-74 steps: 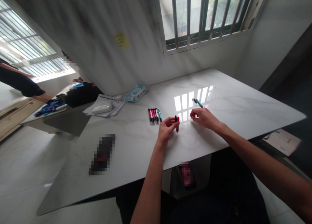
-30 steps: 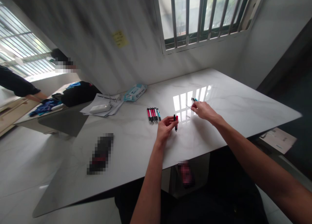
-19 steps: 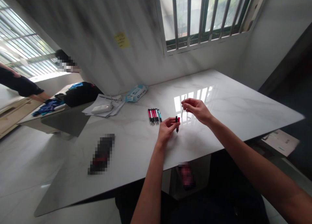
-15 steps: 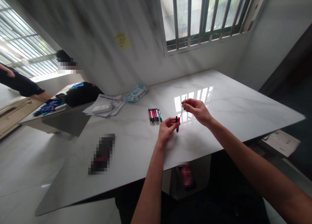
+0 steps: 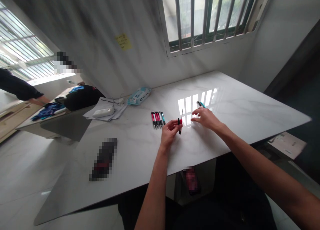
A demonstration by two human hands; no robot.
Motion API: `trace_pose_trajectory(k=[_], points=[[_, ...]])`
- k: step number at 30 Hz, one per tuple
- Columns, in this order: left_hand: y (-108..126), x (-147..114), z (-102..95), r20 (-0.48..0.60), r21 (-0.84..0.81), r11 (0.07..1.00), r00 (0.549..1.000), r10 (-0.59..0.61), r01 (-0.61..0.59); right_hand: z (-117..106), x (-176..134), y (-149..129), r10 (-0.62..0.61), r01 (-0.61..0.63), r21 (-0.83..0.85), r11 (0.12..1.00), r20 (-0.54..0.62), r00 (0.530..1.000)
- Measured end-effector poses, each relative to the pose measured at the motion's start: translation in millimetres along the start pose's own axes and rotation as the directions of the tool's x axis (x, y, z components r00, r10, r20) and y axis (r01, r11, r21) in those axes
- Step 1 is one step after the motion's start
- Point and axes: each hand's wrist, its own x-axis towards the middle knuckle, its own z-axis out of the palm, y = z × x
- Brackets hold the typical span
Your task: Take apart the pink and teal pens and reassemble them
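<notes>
My left hand (image 5: pixel 170 131) is closed around a red and black ballpoint pen (image 5: pixel 180 126), held over the table. A thin refill (image 5: pixel 182 113) sticks up out of its red part. To the right, my right hand (image 5: pixel 205 117) is low over the table with thumb and fingers apart, and I see nothing between them. Just beyond its knuckles lies a teal and black pen (image 5: pixel 201 104), partly hidden by the hand. Left of my left hand, several red, white and teal pens (image 5: pixel 157 119) lie side by side in a row.
A wet-wipes pack (image 5: pixel 139 96) and papers (image 5: pixel 106 110) with a white device (image 5: pixel 103 112) lie at the back left. A blurred dark object (image 5: pixel 103 159) is on the left of the marble-look table (image 5: pixel 135 156). Another person (image 5: pixel 20 86) stands at a far table.
My right hand has let go of the refill, which now stands in the pen, and has moved right and down with its fingers opened. My left hand still grips the pen.
</notes>
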Motion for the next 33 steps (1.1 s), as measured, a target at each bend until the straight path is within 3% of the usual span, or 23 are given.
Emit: trace_pose_trajectory(k=[3,8,13,17,25,33], points=[[-0.1,0.6,0.7,-0.032,0.004,1.0,0.999,-0.001,0.001,1.8,-3.3,12.0,0.055,-0.044,-0.123,0.991,0.085,0.995],[-3.6,3.2,-0.7,-0.099,0.032,0.999,0.995,0.018,-0.015,4.4,-0.6,11.8,0.001,0.011,-0.145,0.989,0.083,0.997],[-12.9,7.6,-9.5,-0.215,0.179,0.982,0.972,0.092,-0.053,8.3,22.2,11.6,-0.086,0.074,0.129,0.989,0.093,0.992],[-12.5,6.3,-13.4,-0.291,0.409,0.909,0.932,0.215,-0.082,15.1,37.9,13.6,-0.168,0.121,0.396,0.91,0.085,0.982],[-4.5,0.2,-8.4,-0.198,0.643,0.75,0.911,0.361,-0.157,20.1,31.7,20.8,-0.071,0.044,0.525,0.85,0.032,0.997],[-8.0,1.8,-13.4,-0.202,0.645,0.751,0.915,0.35,-0.145,12.2,31.7,18.9,-0.048,0.061,0.657,0.751,-0.038,0.998]])
